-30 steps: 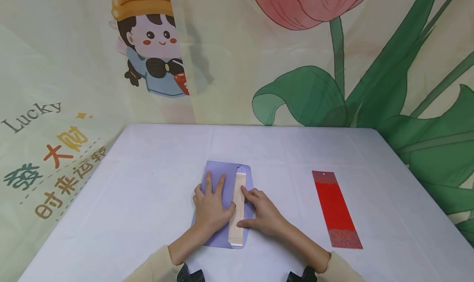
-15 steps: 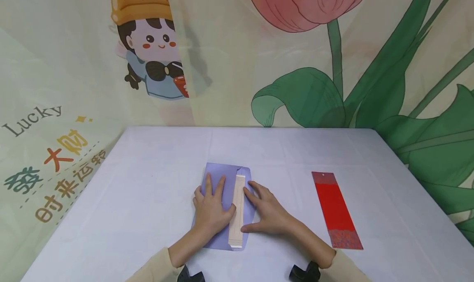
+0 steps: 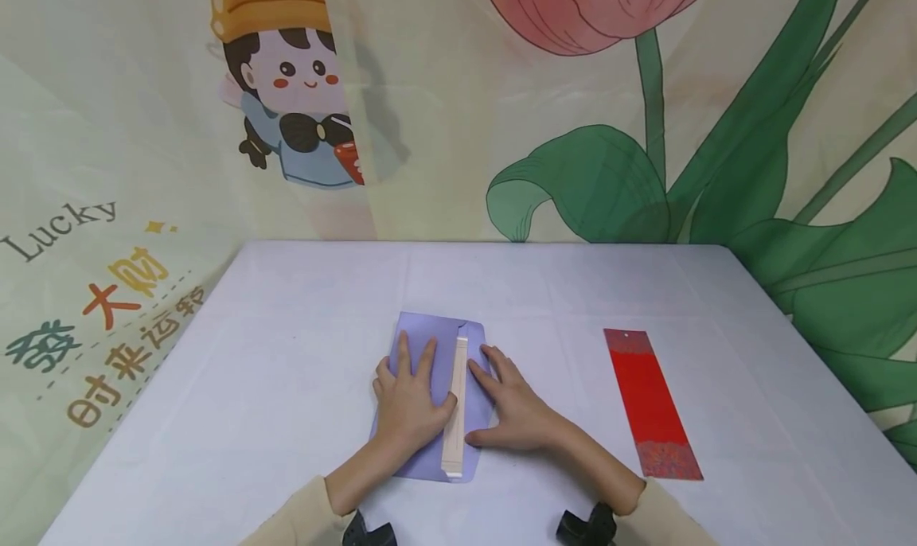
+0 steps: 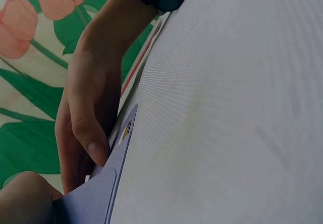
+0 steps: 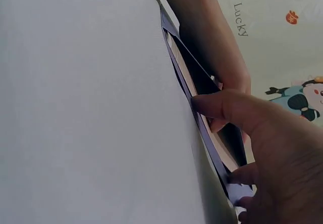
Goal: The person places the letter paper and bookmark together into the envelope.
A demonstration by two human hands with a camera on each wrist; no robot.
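A purple paper envelope (image 3: 442,331) lies lengthwise on the white table. My left hand (image 3: 410,403) rests on its left part with fingers spread, the thumb beside a narrow cream strip (image 3: 453,450) that runs along the envelope. At the envelope's right side is my right hand (image 3: 519,415), thumb and fingertips set apart along the edge near the strip. Seen from the right wrist, the thumb touches the purple edge (image 5: 209,146), and cream layers (image 5: 223,151) show inside the gap behind it. The left wrist view has the envelope's purple panel (image 4: 88,201) tilted up off the table.
To the right lies a flat red card (image 3: 652,395) with patterned ends and a small hole at its top. White cloth covers the table (image 3: 286,291). A printed curtain (image 3: 430,116) hangs behind it and at the sides.
The right hand's fingertips have shifted slightly off the cream strip toward the envelope's right side. The visible cream strip has become narrower. My left hand stays in place.
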